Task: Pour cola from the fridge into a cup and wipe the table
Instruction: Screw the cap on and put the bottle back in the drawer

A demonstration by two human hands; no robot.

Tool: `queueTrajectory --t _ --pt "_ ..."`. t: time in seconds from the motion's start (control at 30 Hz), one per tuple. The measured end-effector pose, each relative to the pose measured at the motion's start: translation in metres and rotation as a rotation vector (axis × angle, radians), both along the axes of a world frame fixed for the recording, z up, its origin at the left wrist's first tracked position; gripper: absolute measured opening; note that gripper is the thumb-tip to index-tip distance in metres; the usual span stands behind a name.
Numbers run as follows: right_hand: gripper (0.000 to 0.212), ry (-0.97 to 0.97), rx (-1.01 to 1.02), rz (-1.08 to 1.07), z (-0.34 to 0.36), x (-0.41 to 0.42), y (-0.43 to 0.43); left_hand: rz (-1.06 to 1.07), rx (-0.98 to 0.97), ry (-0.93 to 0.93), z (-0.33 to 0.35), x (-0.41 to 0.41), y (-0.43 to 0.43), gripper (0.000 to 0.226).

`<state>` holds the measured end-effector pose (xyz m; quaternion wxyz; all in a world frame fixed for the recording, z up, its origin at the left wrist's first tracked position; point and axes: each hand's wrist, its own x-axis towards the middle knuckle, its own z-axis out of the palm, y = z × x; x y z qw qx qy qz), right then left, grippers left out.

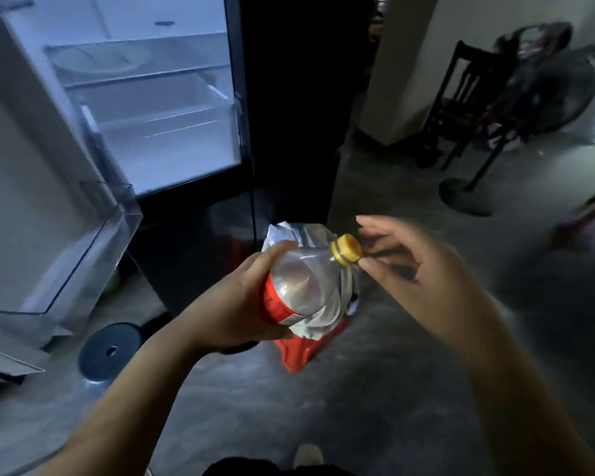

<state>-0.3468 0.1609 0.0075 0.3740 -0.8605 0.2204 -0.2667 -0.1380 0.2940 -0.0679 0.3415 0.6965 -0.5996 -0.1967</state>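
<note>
Tilting up toward the right, the cola bottle [299, 286] is gripped at its label by the left hand [234, 304], while its yellow cap [347, 250] is approached, seemingly untouched, by the spread right hand [416, 269].

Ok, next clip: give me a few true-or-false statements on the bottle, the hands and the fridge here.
1. The left hand grips the bottle. True.
2. The yellow cap is off the bottle. False: it sits on the neck.
3. The fridge door is shut. False: it stands open, shelves lit.
4. The right hand is open, fingers beside the cap. True.
5. The bottle stands on a table. False: it is held tilted in the air above the floor.
</note>
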Motion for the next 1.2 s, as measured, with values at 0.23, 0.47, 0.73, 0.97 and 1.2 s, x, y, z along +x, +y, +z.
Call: queueTrajectory --t 0.23,0.47,0.73,0.97,1.2 --pt "0.039 0.006 -0.113 0.274 0.007 0.049 -0.042 0.192 -0.002 0.013 0.007 0.009 -0.006 0.112" --pt "0.030 -0.038 -0.193 0.394 0.022 0.130 -0.060 0.374 0.009 -0.007 0.035 0.057 -0.002 0.104" --pt "0.029 -0.167 -0.205 0.357 0.036 0.241 -0.071 0.456 -0.068 -0.114 0.050 0.156 -0.014 0.114" --pt "0.025 -0.213 -0.217 0.317 0.050 0.336 -0.084 0.516 -0.139 -0.109 0.059 0.243 -0.035 0.114" --pt "0.029 -0.234 -0.176 0.314 0.064 0.394 -0.110 0.577 -0.167 -0.084 0.074 0.285 -0.068 0.112"
